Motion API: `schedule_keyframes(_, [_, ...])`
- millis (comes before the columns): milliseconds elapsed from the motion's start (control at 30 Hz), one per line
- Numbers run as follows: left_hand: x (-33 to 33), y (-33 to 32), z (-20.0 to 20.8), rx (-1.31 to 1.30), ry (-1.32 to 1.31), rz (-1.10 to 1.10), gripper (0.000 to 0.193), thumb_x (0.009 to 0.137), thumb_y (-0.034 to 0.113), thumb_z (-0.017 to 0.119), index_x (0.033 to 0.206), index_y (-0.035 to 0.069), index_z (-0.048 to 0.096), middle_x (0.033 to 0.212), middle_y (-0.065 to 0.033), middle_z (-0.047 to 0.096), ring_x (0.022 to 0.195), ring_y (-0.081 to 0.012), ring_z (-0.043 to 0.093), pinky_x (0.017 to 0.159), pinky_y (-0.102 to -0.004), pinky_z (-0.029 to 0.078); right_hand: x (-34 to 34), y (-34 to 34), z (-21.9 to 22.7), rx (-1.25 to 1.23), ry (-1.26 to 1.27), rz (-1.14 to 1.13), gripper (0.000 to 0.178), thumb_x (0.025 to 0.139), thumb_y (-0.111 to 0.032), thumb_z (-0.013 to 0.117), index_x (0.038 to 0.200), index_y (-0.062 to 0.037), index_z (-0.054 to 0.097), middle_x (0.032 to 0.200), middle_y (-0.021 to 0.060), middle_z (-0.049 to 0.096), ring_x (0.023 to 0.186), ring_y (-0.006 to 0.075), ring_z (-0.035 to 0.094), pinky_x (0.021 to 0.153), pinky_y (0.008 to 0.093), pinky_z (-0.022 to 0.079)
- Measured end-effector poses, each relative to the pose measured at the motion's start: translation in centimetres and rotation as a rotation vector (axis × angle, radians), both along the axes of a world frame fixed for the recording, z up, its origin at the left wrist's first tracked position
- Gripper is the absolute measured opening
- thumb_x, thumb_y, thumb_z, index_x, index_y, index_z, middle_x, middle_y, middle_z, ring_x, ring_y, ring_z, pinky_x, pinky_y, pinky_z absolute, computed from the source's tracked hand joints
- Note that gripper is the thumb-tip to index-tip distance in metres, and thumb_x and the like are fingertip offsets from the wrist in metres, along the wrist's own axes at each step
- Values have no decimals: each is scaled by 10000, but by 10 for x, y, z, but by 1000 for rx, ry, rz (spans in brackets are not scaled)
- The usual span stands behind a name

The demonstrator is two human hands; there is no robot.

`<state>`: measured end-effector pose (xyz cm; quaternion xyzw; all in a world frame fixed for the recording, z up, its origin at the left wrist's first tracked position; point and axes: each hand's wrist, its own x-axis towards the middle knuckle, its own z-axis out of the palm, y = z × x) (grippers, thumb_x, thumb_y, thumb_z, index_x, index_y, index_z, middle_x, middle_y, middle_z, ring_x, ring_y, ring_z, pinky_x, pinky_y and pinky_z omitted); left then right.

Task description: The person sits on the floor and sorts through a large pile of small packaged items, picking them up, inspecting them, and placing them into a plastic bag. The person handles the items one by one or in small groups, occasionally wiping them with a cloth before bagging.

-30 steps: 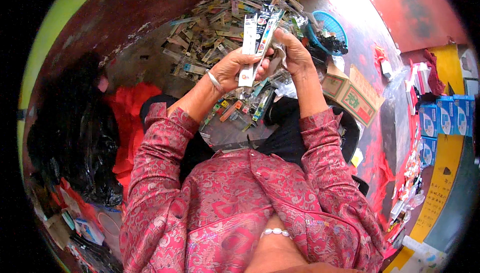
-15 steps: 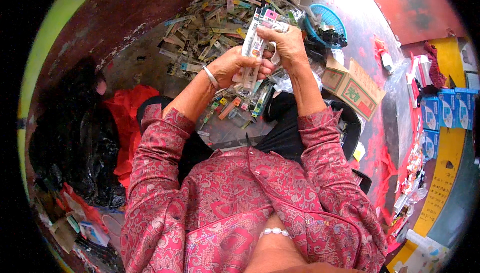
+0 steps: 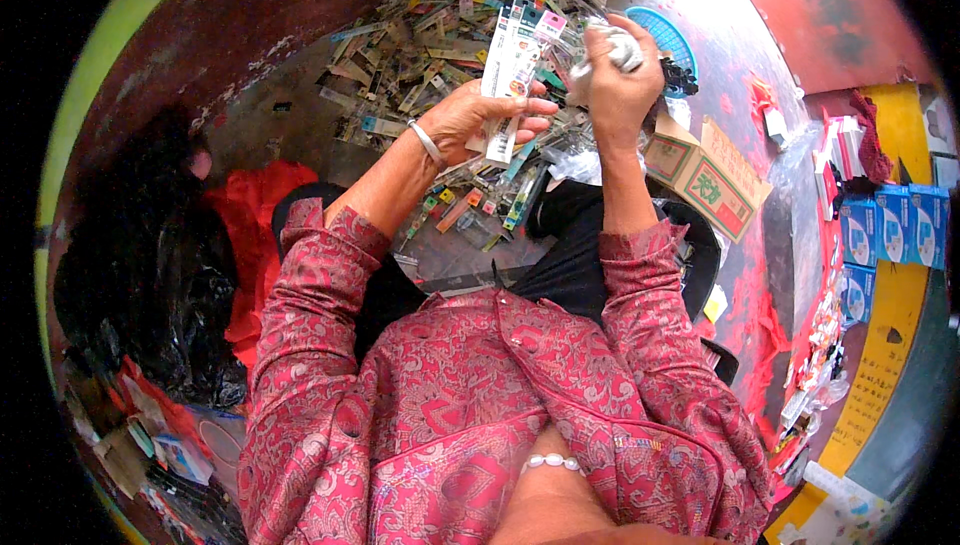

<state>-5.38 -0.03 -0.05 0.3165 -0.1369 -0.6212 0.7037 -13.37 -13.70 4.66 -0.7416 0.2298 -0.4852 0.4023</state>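
Observation:
My left hand (image 3: 478, 117) pinches a few slim clear packets (image 3: 512, 65) with white, black and pink header cards, fanned upright between thumb and fingers. Its other fingers stretch out behind them. To the right and apart from the packets, my right hand (image 3: 628, 95) is closed around a crumpled white cloth (image 3: 624, 49), or something like one; clear plastic shows beside it. A large heap of similar slim packets (image 3: 410, 95) spreads over the floor beyond and beneath both hands. What lies inside the held packets is too small to make out.
Behind my right hand stands a blue plastic basket (image 3: 668, 33) with black items in it. An open cardboard box (image 3: 718, 183) sits to the right, with blue boxes (image 3: 890, 227) further over. Black plastic bags (image 3: 140, 275) and red plastic (image 3: 258, 245) lie at left.
My right hand has drawn away from the packets, up and to the right, with the white cloth in it. The packets in my left hand now stand fanned apart.

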Motion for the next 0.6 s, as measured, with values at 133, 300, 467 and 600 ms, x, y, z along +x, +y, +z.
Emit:
schedule_keyframes(133, [-7,6,9,9,-189,-223,374,739,19,549,1097,15,438,1020,-132,544,882,-257,582,649,-288,528,9,15,-7,-672,216,520,205,733,-143,603,925,-76,582,994,64,579,1019,226,490,906,376,303])
schedule_keyframes(300, [-12,15,12,114,-209,-315,357,758,29,534,1097,-6,428,1058,-131,534,837,-203,595,579,-281,528,22,-4,-27,-743,330,318,241,726,-233,581,948,-140,563,1009,38,581,1062,200,475,942,493,195])
schedule_keyframes(467, [-15,13,9,55,-215,-379,494,747,84,557,1175,-54,353,1090,-176,511,789,-198,606,590,-235,524,19,-57,-40,-391,707,0,218,740,-257,550,893,-108,596,787,153,604,755,300,585,712,377,441])
schedule_keyframes(600, [-3,13,3,18,-132,-229,523,715,127,606,1150,-48,376,1087,-180,514,797,-187,604,608,-242,527,6,-93,-35,-293,384,-241,161,727,-186,568,821,-60,602,730,153,604,671,296,593,611,360,462])
